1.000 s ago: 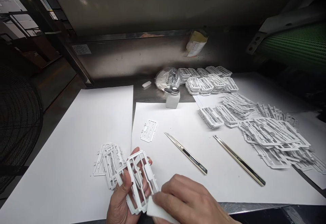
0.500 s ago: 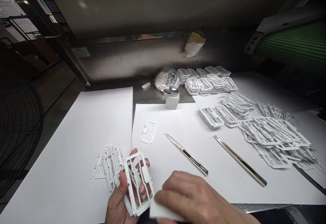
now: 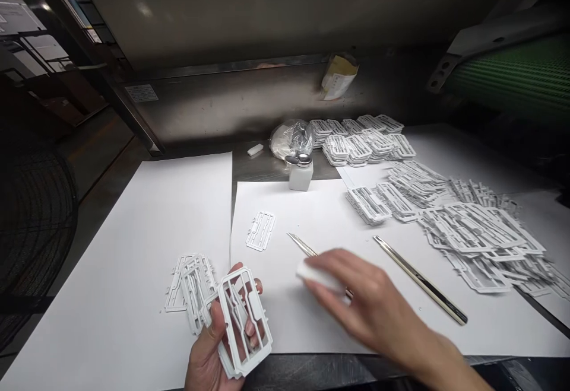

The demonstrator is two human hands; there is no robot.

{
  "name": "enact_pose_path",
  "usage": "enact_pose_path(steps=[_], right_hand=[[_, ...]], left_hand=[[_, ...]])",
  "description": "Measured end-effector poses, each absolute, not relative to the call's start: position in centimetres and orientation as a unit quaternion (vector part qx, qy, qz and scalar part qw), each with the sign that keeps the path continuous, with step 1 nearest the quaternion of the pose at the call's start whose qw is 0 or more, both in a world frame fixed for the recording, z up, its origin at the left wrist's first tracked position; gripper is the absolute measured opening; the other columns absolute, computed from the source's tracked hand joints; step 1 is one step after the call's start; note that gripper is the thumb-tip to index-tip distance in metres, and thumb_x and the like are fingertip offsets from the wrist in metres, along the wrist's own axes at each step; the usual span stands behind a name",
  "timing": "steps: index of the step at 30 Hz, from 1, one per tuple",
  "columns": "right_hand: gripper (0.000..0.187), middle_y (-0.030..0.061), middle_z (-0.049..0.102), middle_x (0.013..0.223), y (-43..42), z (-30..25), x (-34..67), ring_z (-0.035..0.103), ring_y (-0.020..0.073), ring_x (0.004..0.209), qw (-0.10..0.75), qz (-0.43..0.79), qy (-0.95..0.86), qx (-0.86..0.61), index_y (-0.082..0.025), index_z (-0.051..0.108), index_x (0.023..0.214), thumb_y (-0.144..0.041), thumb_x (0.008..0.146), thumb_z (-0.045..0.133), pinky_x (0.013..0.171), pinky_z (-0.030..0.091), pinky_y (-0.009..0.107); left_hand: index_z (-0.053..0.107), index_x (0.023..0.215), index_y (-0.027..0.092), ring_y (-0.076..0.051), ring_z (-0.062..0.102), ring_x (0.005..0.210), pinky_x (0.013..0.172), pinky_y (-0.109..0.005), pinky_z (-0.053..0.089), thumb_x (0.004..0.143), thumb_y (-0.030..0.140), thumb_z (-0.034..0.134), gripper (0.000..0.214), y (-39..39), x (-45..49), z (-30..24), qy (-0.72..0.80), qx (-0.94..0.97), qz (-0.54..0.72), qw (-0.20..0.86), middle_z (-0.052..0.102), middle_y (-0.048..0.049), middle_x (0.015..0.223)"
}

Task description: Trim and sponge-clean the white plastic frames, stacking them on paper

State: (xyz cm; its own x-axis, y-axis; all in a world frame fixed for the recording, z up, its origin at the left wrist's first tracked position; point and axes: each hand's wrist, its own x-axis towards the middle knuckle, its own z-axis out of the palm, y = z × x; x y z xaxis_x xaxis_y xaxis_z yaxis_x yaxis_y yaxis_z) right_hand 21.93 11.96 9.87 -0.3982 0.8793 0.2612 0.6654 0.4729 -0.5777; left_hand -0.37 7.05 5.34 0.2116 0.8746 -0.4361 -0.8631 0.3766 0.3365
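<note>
My left hand (image 3: 209, 349) grips a small stack of white plastic frame parts (image 3: 243, 320) near the table's front edge, tilted up toward me. My right hand (image 3: 360, 296) is smeared by motion above the right paper sheet and pinches a small white block (image 3: 314, 273), which hangs over the nearer of two metal knives (image 3: 303, 247). A few more white frame parts (image 3: 189, 284) lie on the left paper sheet just beside my left hand. A single frame part (image 3: 261, 229) lies flat further back.
A second metal knife (image 3: 421, 280) lies to the right. Heaps of white frame parts (image 3: 472, 237) cover the right side, with neat stacks (image 3: 360, 139) at the back. A small white dispenser bottle (image 3: 300, 171) and a plastic bag (image 3: 291, 136) stand behind. A fan guard (image 3: 31, 242) is at left.
My right hand has lifted off the held frame parts and moved up and right with the white block, over the nearer knife. The left hand has barely shifted.
</note>
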Motion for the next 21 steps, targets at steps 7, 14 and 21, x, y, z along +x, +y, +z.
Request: enact_pose_path(steps=[7, 14, 21], right_hand=[[0.039, 0.0156, 0.07, 0.096, 23.4, 9.0, 26.2, 0.063, 0.0359, 0.096, 0.16, 0.052, -0.645, -0.745, -0.015, 0.065, 0.114, -0.043, 0.09, 0.052, 0.075, 0.05, 0.044], [0.029, 0.0082, 0.061, 0.114, 30.1, 7.6, 26.4, 0.062, 0.022, 0.098, 0.102, 0.032, -0.605, -0.789, -0.015, 0.057, 0.116, -0.034, 0.094, 0.056, 0.084, 0.051, 0.043], [0.03, 0.0083, 0.06, 0.116, 30.2, 6.9, 26.7, 0.061, 0.0227, 0.099, 0.089, 0.05, -0.632, -0.768, -0.016, 0.056, 0.118, -0.032, 0.093, 0.057, 0.084, 0.051, 0.044]], left_hand=[[0.069, 0.113, 0.032, -0.017, 0.072, 0.081, 0.088, -0.031, 0.052, 0.082, 0.035, 0.063, 0.032, 6.6, -0.7, 5.0, 0.237, 0.045, 0.55, 0.8, 0.071, -0.0062, 0.116], [0.072, 0.107, 0.03, -0.013, 0.066, 0.065, 0.072, -0.027, 0.055, 0.07, 0.033, 0.076, 0.038, 6.5, -0.4, 5.7, 0.308, 0.048, 0.556, 0.771, 0.073, -0.007, 0.109], [0.072, 0.107, 0.026, -0.018, 0.065, 0.072, 0.066, -0.024, 0.053, 0.058, 0.026, 0.083, 0.05, 5.9, 0.4, 7.2, 0.444, 0.136, 0.574, 0.674, 0.073, -0.0074, 0.1]])
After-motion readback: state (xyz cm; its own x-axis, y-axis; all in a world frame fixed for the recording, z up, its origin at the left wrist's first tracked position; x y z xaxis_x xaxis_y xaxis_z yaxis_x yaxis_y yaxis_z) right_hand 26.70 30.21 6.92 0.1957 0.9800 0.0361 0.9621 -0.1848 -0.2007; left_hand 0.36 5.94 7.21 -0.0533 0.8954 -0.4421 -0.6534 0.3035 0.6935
